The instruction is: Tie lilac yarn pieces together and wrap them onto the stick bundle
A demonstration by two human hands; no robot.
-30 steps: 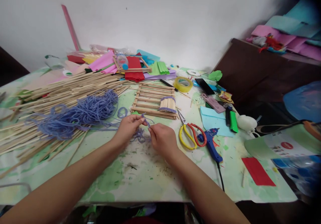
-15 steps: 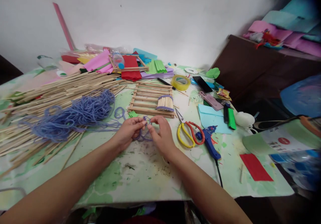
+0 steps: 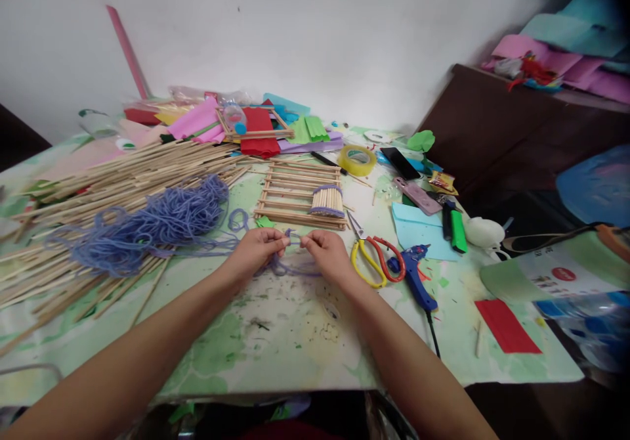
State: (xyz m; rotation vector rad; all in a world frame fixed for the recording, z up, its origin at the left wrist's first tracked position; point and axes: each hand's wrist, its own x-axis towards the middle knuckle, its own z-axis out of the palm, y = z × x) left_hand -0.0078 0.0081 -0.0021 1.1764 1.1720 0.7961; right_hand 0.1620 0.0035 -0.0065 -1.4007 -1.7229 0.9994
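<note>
Left hand (image 3: 259,251) and right hand (image 3: 329,254) pinch apparently one purple strand (image 3: 294,234).

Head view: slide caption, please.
Left hand and right hand pinch bluish yarn between them, near a stick frame, scissors and glue gun.

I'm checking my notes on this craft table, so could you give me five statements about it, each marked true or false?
1. The left hand and right hand both hold yarn. True.
2. The right hand grips the scissors. False: the scissors lie on the table.
3. The blue glue gun lies to the right of the scissors. True.
4. The roll of tape is red. False: the roll of tape is yellow.
5. The yarn heap lies on wooden sticks. True.
</note>
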